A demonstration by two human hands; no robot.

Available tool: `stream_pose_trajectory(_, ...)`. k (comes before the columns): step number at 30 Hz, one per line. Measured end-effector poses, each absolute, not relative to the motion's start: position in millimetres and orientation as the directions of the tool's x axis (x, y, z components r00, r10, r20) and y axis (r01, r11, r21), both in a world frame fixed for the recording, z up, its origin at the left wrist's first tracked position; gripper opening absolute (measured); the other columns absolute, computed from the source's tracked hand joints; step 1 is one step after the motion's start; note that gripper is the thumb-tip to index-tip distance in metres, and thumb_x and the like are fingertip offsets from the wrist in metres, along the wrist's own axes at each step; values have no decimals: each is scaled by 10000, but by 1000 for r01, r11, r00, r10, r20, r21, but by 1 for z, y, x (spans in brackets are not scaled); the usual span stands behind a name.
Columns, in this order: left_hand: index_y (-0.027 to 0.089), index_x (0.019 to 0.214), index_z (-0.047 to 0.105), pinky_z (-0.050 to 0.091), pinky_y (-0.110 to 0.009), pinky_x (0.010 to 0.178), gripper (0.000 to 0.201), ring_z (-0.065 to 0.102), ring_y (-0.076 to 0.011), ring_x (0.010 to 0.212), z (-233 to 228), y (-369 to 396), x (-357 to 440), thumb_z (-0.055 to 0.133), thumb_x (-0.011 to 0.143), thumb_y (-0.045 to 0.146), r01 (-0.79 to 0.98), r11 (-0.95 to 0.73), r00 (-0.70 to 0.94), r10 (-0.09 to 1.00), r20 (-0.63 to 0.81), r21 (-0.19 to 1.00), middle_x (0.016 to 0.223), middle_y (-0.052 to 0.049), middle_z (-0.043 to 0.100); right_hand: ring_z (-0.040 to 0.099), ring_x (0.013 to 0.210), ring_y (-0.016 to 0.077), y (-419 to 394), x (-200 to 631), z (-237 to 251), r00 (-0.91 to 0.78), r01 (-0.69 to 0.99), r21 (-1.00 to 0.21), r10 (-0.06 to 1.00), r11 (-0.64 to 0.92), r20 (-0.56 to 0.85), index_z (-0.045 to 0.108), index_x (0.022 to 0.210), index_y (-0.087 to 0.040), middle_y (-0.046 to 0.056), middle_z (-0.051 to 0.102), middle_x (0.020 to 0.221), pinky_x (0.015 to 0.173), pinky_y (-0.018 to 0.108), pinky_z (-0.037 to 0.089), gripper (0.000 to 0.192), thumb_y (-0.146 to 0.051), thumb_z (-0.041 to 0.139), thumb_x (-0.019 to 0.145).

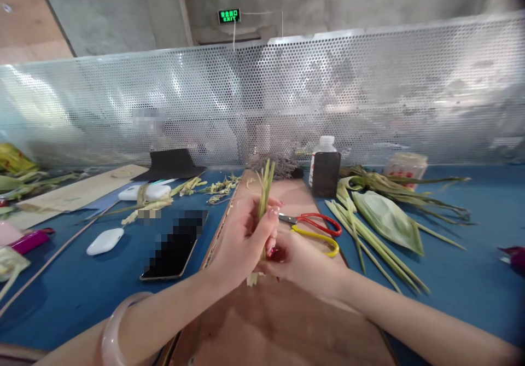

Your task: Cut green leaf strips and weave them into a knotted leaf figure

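A small bundle of green leaf strips [267, 183] stands nearly upright over the brown board [262, 327]. My left hand [246, 234] is closed around its middle, thumb pressed along the strips. Below it, my right hand [293, 256] has its fingers pinched at the bundle's lower end, where pale ends [252, 279] stick out beneath. The right fingertips are partly hidden, so I cannot make out every strip between them. Just beyond my right hand lie scissors [293, 220] with one red and one yellow handle, blades partly hidden behind my fingers.
Right of the board are loose green strips [381, 245], a broad leaf [388, 218], dried leaves [394, 191], a jar [406, 166] and a dark-labelled bottle [326, 172]. Left lie a phone [176, 251], a white case [105, 241] and leaf scraps [221, 188]. Perforated metal screen [197, 103] behind.
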State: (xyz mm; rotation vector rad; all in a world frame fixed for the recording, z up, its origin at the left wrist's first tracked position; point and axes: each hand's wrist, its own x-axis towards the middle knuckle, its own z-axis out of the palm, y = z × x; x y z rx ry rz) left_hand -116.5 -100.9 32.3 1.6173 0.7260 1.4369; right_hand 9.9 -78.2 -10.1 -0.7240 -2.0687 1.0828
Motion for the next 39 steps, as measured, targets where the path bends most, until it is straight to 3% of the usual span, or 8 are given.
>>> stream_pose_trajectory(4, 230, 901, 503, 359, -191, 425, 121, 402, -47, 411, 28, -99, -119, 510, 902, 351, -127, -462, 154, 865, 478, 878, 530, 80, 436, 475, 507, 80, -79, 11, -11, -658, 203, -854, 713, 478, 243, 598, 744, -169, -37, 550, 630, 487, 206, 384, 66, -201, 655, 756)
stream_pose_trajectory(13, 214, 711, 379, 289, -170, 341, 278, 374, -40, 322, 31, -107, -119, 509, 899, 374, -113, -475, 78, 872, 484, 873, 465, 95, 431, 501, 522, 94, -94, 4, -5, -688, 95, -957, 713, 275, 137, 543, 686, -179, -28, 552, 639, 488, 210, 436, 92, -130, 603, 736)
stream_pose_trajectory(20, 215, 715, 364, 273, -149, 335, 275, 332, -36, 319, 24, -114, -118, 488, 907, 368, -125, -454, 62, 884, 464, 882, 436, 97, 418, 408, 533, 76, -104, -2, -4, -690, 151, -904, 697, 400, 193, 489, 629, -175, -51, 477, 595, 469, 188, 331, 150, -117, 594, 719)
stream_pose_trajectory(29, 211, 804, 443, 415, -203, 486, 206, 462, -77, 448, 22, -119, -124, 425, 936, 368, -78, -454, 225, 859, 459, 888, 502, 67, 466, 427, 602, 90, -100, 2, -7, -591, 110, -784, 674, 611, 442, 354, 614, -198, -36, 467, 683, 555, 207, 385, 249, -16, 514, 671)
stream_pose_trajectory(32, 197, 753, 470, 413, -232, 544, 301, 447, -86, 489, 27, -125, -126, 353, 956, 386, -26, -419, 304, 862, 407, 907, 518, 50, 434, 452, 642, 98, -95, 3, -15, -546, 85, -728, 643, 680, 537, 401, 609, -193, -17, 488, 763, 589, 219, 409, 230, 1, 500, 685)
stream_pose_trajectory(36, 184, 729, 506, 400, -241, 618, 300, 434, -97, 594, 29, -136, -128, 386, 947, 351, 93, -445, 347, 853, 390, 891, 617, 23, 433, 474, 671, 116, -93, 7, -20, -537, 155, -692, 647, 706, 541, 519, 684, -194, -8, 507, 783, 610, 242, 428, 144, -88, 556, 774)
stream_pose_trajectory(39, 183, 658, 460, 375, -224, 553, 293, 404, -89, 556, 37, -132, -133, 430, 921, 306, -127, -494, 229, 829, 510, 860, 601, 27, 411, 473, 614, 99, -90, 12, -7, -632, 210, -637, 600, 742, 490, 604, 856, -193, -9, 536, 794, 541, 216, 409, 78, -214, 640, 790)
